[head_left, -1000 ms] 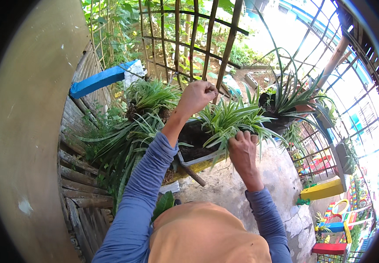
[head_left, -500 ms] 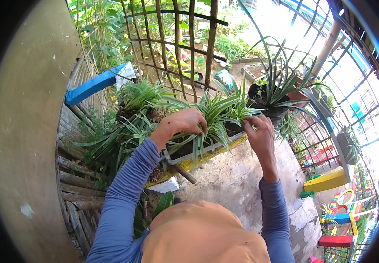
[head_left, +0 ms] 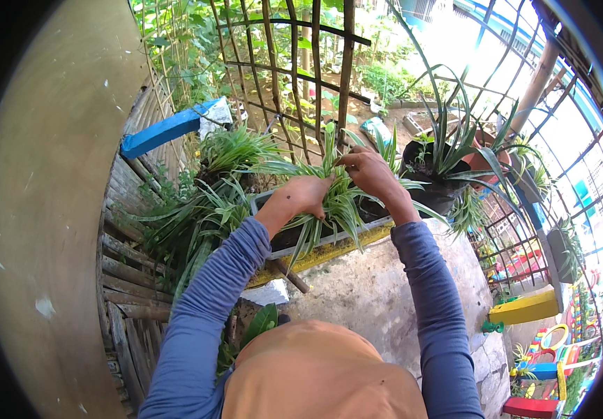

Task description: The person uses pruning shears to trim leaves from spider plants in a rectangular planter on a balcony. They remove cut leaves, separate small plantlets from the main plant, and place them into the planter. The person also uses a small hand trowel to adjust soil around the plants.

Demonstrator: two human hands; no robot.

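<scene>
A long grey planter box (head_left: 378,225) holds dark soil and spider plants with green-and-white striped leaves. My left hand (head_left: 303,197) is curled in at the near left side of the middle spider plant (head_left: 343,202), its thumb pointing down and the other fingertips partly hidden by leaves. From the right, my right hand (head_left: 373,174) pinches leaves near the top of the same plant, the fingers bent. Both hands are close together over the planter. Another spider plant clump (head_left: 235,151) with roots and soil rests left of the planter.
The planter sits on a yellow ledge (head_left: 301,266). A black pot (head_left: 433,192) with a tall spiky plant stands at its right, beside a terracotta pot (head_left: 490,157). A bamboo lattice (head_left: 294,70) rises behind; a blue beam (head_left: 165,133) juts out at left.
My right hand has moved left and farther away, from the planter's right part to the middle plant. My left hand has shifted slightly right, in among the leaves. The view has shifted slightly.
</scene>
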